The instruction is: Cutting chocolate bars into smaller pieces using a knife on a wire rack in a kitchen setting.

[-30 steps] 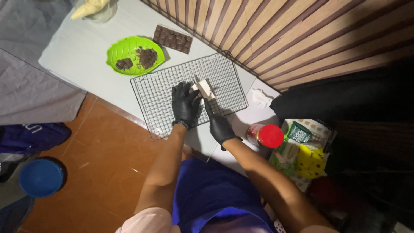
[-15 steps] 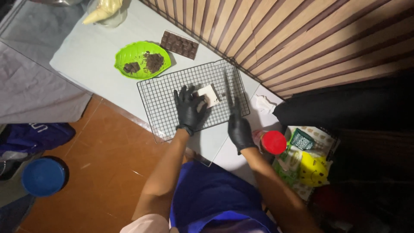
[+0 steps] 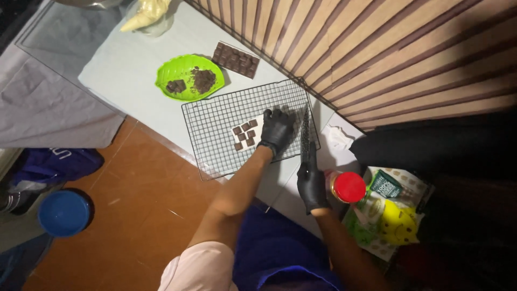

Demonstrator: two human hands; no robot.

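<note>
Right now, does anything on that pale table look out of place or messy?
Slightly. The black wire cooling rack lies askew, one corner jutting past the pale table's edge. The black-gloved left hand rests on it beside small chocolate squares; the gloved right hand holds a long knife. Nothing looks spilled.

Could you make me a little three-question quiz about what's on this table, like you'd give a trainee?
1. True or false: the left hand rests on the wire cooling rack.
2. What does the right hand hold? A) a spoon B) a knife C) a cup
3. Fill in: the small chocolate pieces lie on a pale sheet on the rack, while chopped chocolate sits in the ______ leaf-shaped dish.

Key:
1. True; the gloved hand lies on the rack beside the pieces.
2. B; the blade points away over the rack.
3. Green.
</note>
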